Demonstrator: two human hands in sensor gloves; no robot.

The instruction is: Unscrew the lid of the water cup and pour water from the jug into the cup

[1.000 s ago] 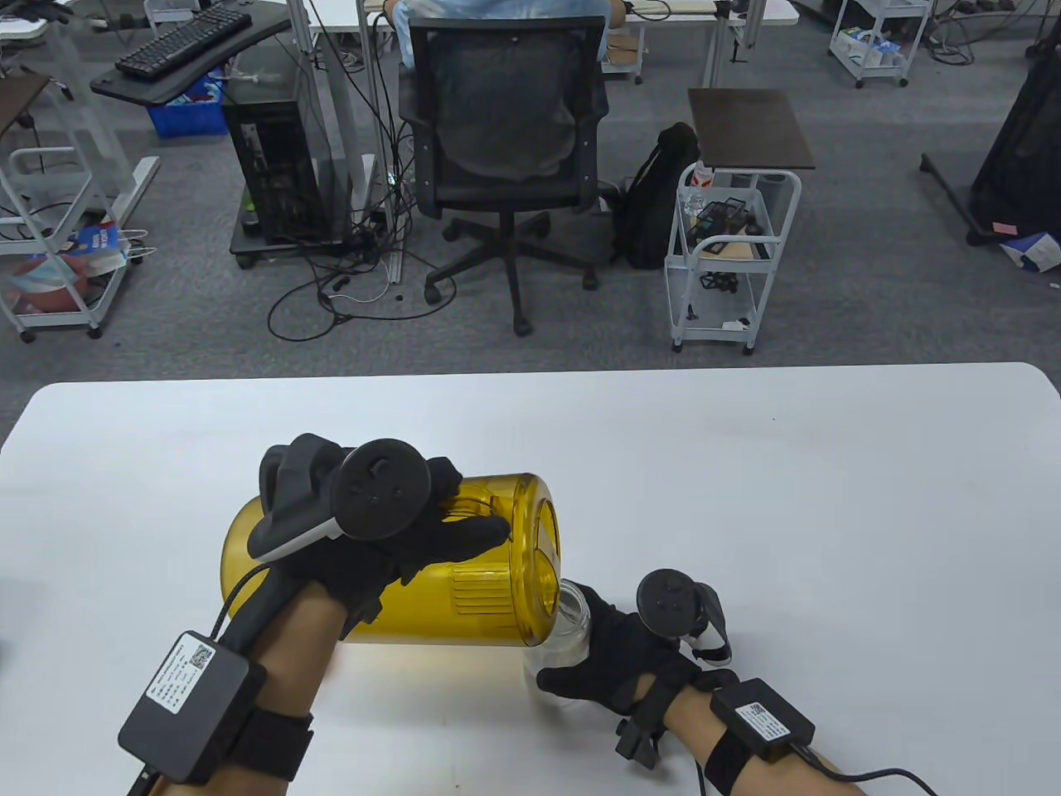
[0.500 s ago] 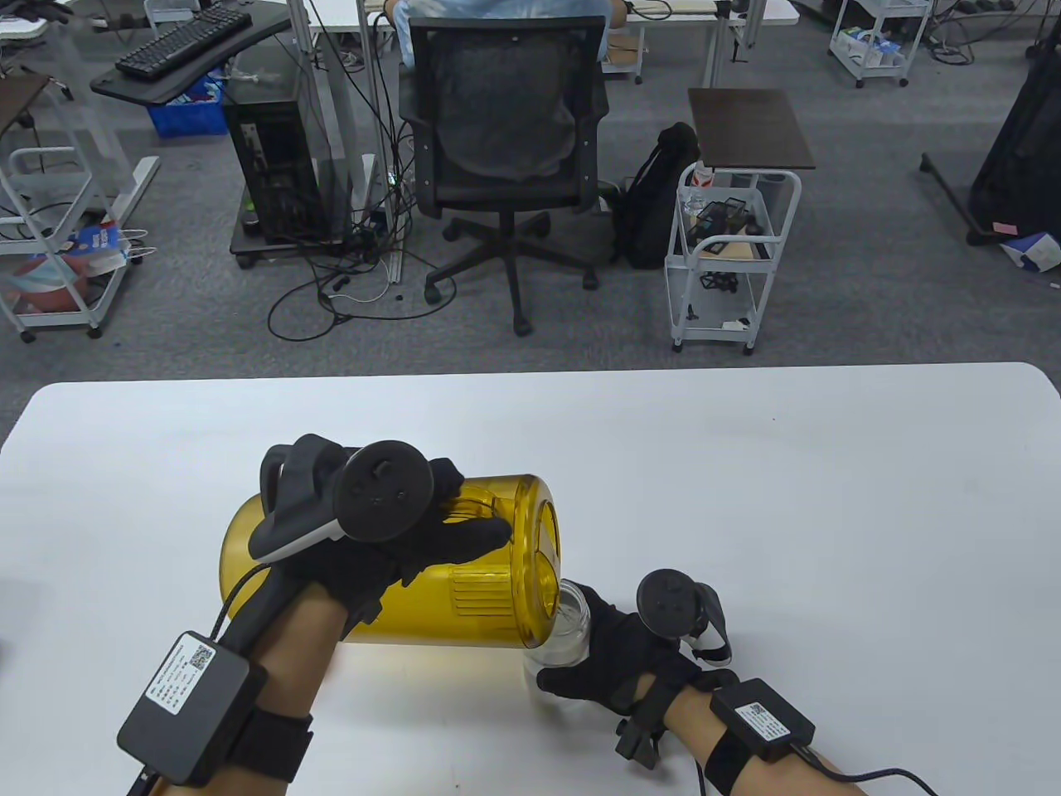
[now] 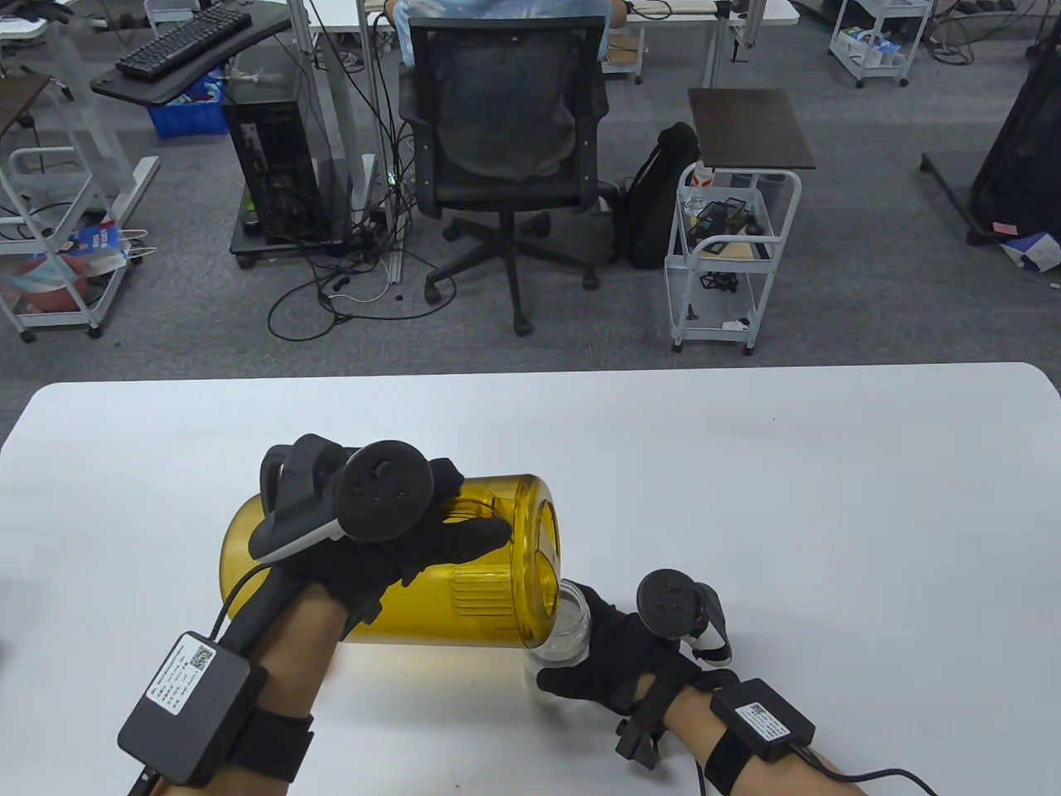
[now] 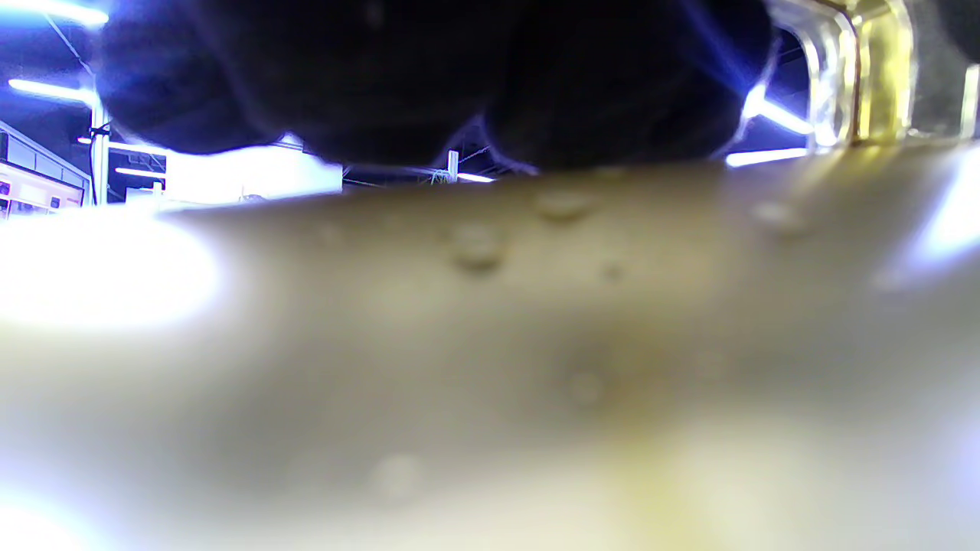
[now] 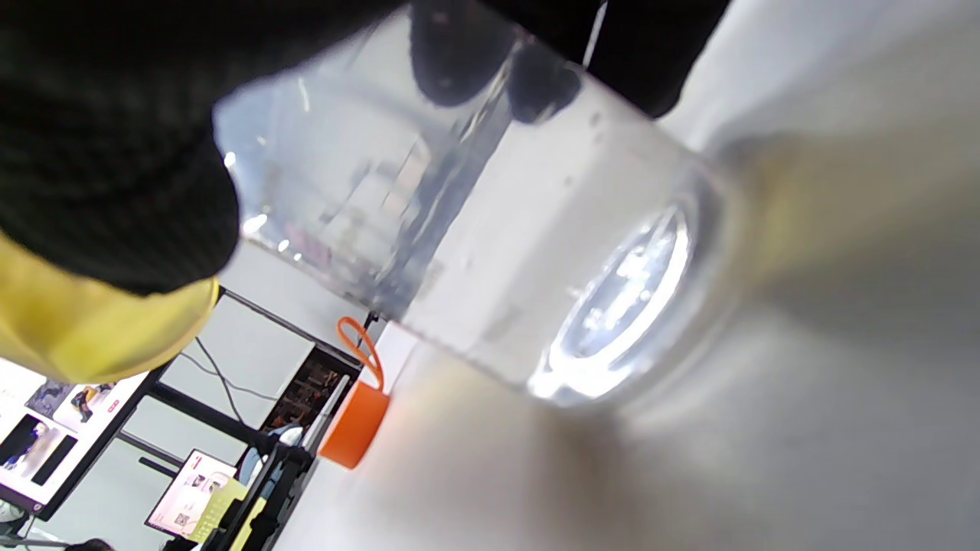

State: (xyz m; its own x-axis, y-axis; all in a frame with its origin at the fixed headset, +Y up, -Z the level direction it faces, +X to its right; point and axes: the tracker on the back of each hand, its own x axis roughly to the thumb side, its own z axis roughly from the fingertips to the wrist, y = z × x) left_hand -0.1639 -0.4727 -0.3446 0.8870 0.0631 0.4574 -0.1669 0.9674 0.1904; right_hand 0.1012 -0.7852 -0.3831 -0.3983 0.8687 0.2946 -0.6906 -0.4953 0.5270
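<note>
Pouring: we tip the jug (image 3: pixel 464 572) on its side, mouth low over the cup (image 3: pixel 568 630), so water runs in.
Left hand (image 3: pixel 398 531): fingers curled round the jug handle, carrying the weight and setting the tilt.
Right hand (image 3: pixel 617 663): wrapped round the cup, keeping it steady on the table (image 3: pixel 746 497) under the spout.
Cup: lid off, rim just under the jug mouth, near the table's front edge; water and bubbles show in the right wrist view.
Lid (image 5: pixel 356 417): likely the orange cap standing apart.
</note>
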